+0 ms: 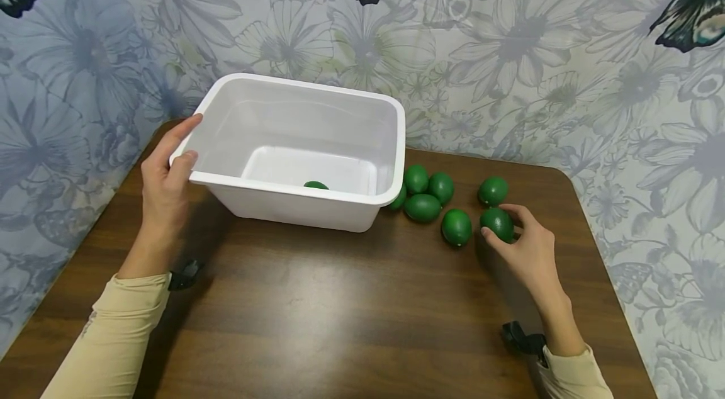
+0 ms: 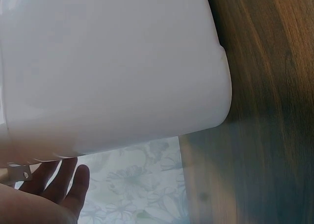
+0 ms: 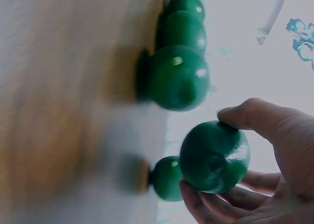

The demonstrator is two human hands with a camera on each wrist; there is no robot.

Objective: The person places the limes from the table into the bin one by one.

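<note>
One green fruit, right of centre in the head view, is pinched between the thumb and fingers of the right hand. Seen from the right wrist, a dimpled end of it faces the camera, so its long axis runs roughly toward the lens. Just above it in the head view lies another fruit; whether the two touch is unclear. To the left, a fruit with a pale tip points that tip toward the bottom edge, while a plainly oval fruit lies lengthwise left to right, in a cluster near the bin's right end.

Upper centre holds the white bin, its long axis running left to right and dipping slightly rightward, its mouth facing up and toward the viewer. The left hand grips its left rim. Inside, one fruit shows partly above the near rim. Beneath is a brown table.
</note>
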